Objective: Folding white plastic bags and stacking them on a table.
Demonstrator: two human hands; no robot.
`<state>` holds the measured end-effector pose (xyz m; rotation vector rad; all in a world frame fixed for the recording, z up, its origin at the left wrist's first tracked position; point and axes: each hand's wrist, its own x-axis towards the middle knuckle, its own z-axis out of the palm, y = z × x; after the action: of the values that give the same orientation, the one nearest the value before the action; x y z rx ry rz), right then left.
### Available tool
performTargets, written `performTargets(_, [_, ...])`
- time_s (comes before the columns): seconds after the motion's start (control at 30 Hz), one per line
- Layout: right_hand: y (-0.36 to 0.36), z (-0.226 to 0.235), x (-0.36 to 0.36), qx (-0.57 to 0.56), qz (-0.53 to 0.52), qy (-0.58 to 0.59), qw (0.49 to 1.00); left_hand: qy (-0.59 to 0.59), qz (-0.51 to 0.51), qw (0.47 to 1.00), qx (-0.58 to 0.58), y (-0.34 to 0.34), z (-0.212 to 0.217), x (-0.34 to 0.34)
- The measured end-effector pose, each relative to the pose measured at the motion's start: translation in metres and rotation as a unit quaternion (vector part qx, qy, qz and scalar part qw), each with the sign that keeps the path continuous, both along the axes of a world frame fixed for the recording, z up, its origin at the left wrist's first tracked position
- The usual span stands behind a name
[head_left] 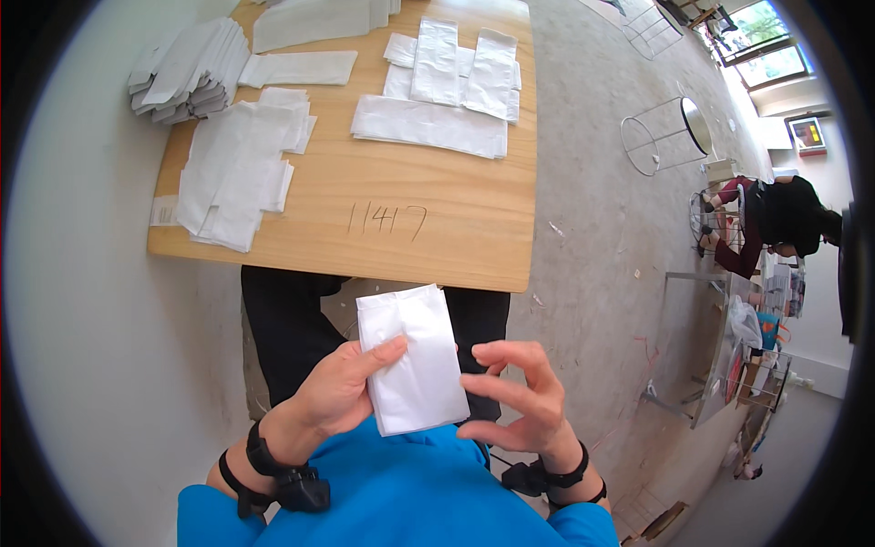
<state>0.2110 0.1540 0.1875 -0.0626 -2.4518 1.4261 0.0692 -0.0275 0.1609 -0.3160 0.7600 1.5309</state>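
Note:
A small stack of flat white paper bags (412,365) is held over my lap, just below the table's near edge. My left hand (342,383) grips it from the left, thumb pressed on the top face and the other fingers hidden underneath. At the stack's right edge is my right hand (519,397), its fingers spread and curved, holding nothing; a fingertip is close to the edge, and I cannot tell if it touches.
On the wooden table (437,251) lie a loose white pile (232,173) at left, a thick bundle (196,68) behind it, and crossed stacks (433,123) at far right. A white wall (100,228) borders the left. Rightward are a round stool (694,126), a metal table (697,346) and a seated person (788,214).

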Motion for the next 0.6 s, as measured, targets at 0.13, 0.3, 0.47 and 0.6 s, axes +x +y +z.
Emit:
performTargets(0.13, [0.000, 0.002, 0.009, 0.116, 0.063, 0.016, 0.991, 0.001, -0.020, 1.000, -0.001, -0.002, -0.007, 0.003])
performTargets(0.3, [-0.006, -0.004, 0.011, 0.147, 0.069, 0.037, 0.986, -0.003, -0.020, 1.000, 0.006, -0.004, -0.013, 0.008])
performTargets(0.47, [-0.008, -0.004, 0.010, 0.112, 0.014, 0.035, 0.993, -0.010, -0.013, 1.000, -0.013, -0.004, -0.008, 0.011])
performTargets(0.6, [-0.010, -0.005, 0.009, 0.108, 0.006, 0.029, 0.994, 0.002, -0.018, 1.000, -0.013, -0.006, -0.005, 0.012])
